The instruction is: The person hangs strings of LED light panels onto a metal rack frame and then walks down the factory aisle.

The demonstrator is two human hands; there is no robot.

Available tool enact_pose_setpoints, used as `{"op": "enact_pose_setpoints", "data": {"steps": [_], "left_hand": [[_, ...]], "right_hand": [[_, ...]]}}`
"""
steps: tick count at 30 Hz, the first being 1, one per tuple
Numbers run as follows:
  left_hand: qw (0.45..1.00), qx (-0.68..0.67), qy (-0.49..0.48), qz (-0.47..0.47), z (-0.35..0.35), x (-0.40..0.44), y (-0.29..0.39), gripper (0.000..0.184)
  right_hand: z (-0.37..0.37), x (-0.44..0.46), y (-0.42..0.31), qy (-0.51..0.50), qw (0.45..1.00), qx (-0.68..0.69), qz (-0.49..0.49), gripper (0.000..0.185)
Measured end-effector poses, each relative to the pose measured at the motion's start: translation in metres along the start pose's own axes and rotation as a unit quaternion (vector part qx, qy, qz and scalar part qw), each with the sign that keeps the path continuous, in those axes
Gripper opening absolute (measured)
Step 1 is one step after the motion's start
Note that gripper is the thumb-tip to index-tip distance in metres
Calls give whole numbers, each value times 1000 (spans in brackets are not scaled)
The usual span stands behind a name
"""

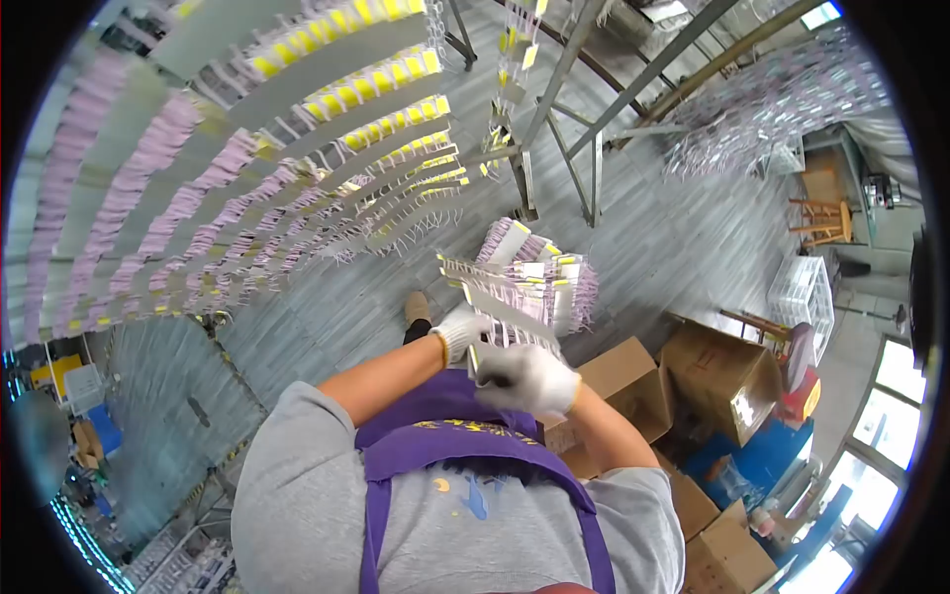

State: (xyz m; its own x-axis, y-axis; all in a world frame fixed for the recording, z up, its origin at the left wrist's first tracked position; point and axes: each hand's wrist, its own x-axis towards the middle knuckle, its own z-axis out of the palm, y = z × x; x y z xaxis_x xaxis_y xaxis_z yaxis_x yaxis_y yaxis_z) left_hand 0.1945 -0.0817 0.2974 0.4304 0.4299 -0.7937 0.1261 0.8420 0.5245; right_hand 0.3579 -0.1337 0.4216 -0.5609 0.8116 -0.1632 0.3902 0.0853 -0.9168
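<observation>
My left hand (463,331), in a white knit glove, is closed at the near left side of a flat grey strip (510,310) with a row of pinkish-white tags along it. My right hand (527,380), gloved in white with dark grey fingertips, is curled in front of my apron. A small flat greyish piece (473,360) sticks out from its fingers; the rest of it is hidden. Just beyond both hands lies a pile of similar strips (559,280) with pink-lilac tags and yellow marks.
Long rows of hanging strips (237,158) fill the upper left. Metal rack legs (584,158) stand ahead. Cardboard boxes (623,381) sit close on my right, near a white crate (802,302) and a wooden stool (826,220). More strips (772,104) hang at the far right.
</observation>
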Motion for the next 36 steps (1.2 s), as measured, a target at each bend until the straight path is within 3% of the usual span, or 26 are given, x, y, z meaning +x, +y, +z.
{"op": "enact_pose_setpoints", "data": {"steps": [1, 2, 3, 4, 5, 6, 7, 9, 13, 15, 17, 19, 20, 21, 23, 25, 27, 29, 31, 33, 35, 36], "left_hand": [[996, -73, 38, 39, -10, -8, -7, 37], [994, -73, 67, 50, -19, -20, -7, 37], [991, -73, 96, 59, -29, -30, -8, 37], [990, -78, 96, 66, -44, -35, -12, 37], [986, -106, 62, 112, -61, -37, -19, 43], [979, -134, 27, 153, -70, -44, -28, 49], [977, -136, 34, 160, -64, -77, -7, 49], [973, -136, 39, 183, -71, -113, 8, 49], [964, -2, 2, 268, -128, -105, -17, 47], [959, -161, 20, 230, -123, -150, 20, 38], [961, -113, 65, 246, -141, -154, 29, 32], [958, -65, 110, 257, -162, -150, 26, 27], [964, -87, 72, 240, -176, -137, 16, 26], [968, -108, 34, 223, -188, -127, 9, 25], [961, -128, 15, 245, -201, -129, 12, 26], [984, -70, 73, 146, -212, -142, 20, 27], [983, -50, 82, 157, -235, -117, 4, 27], [984, 61, 22, 164, -265, -85, -9, 32], [989, 18, 37, 141, -264, -105, 18, 39], [993, -79, -30, 79, -273, -105, 33, 54], [988, 48, 0, 150, -311, -45, 11, 70], [951, 276, 35, 135, -318, -57, 43, 74]], "right_hand": [[-8, -5, -15, 38, 985, 152, 67, 18], [-6, -10, 3, 122, 936, 302, 133, 32], [-8, -4, 16, 225, 920, 283, 149, 36], [-15, 0, 29, 303, 935, 109, 148, 36], [-22, 1, 56, 313, 927, -8, 208, 41], [-25, 2, 81, 267, 915, -134, 271, 49], [-26, 8, 92, 177, 903, -165, 356, 57], [-20, 23, 66, 141, 927, 69, 340, 62], [0, 78, 66, 91, 927, 17, 364, 64], [-1, 99, 59, 115, 939, -88, 311, 68], [-7, 120, 24, 116, 939, -47, 321, 60], [-2, 135, 18, 207, 945, 134, 216, 51], [3, 144, -10, 228, 926, 235, 191, 32], [6, 152, -14, 228, 927, 232, 187, 32], [11, 168, -13, 187, 829, 481, 216, 25], [16, 177, 55, 133, 908, 366, 155, 23], [8, 183, 12, 121, 820, 436, 350, 27], [10, 183, -9, 161, 830, 430, 318, 29], [3, 178, -62, 205, 839, 491, 112, 33], [-1, 174, -92, 216, 819, 526, 82, 35], [-10, 164, -103, 126, 906, 364, 176, 37], [-4, 163, -118, 196, 933, 256, 157, 35]]}}
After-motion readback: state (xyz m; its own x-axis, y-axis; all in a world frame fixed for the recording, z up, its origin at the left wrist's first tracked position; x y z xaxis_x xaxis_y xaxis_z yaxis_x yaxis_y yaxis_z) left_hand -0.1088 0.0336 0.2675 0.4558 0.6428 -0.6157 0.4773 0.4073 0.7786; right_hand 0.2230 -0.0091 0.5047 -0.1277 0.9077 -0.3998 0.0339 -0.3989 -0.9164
